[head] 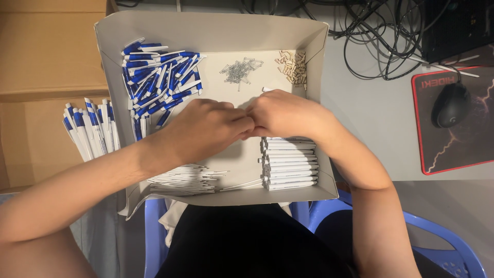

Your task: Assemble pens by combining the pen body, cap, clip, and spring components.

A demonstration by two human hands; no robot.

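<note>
Together over the middle of the cardboard tray [211, 31], left hand [206, 128] and right hand [285, 114], fingertips meeting, likely pinching some small pen part, hidden. Sorted around for easy reach: blue pen pieces [157, 80], springs [240, 70], white barrels [289, 163].

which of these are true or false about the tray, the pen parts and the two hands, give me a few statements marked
1. Both hands, left hand and right hand, meet over the cardboard tray. True.
2. The blue pen parts lie at the tray's near right. False: far left.
3. The white barrels are stacked neatly at the near right. True.
4. The computer mouse sits inside the tray. False: on a mouse pad to the right.
5. Finished pens lie outside the tray's left wall. True.
</note>
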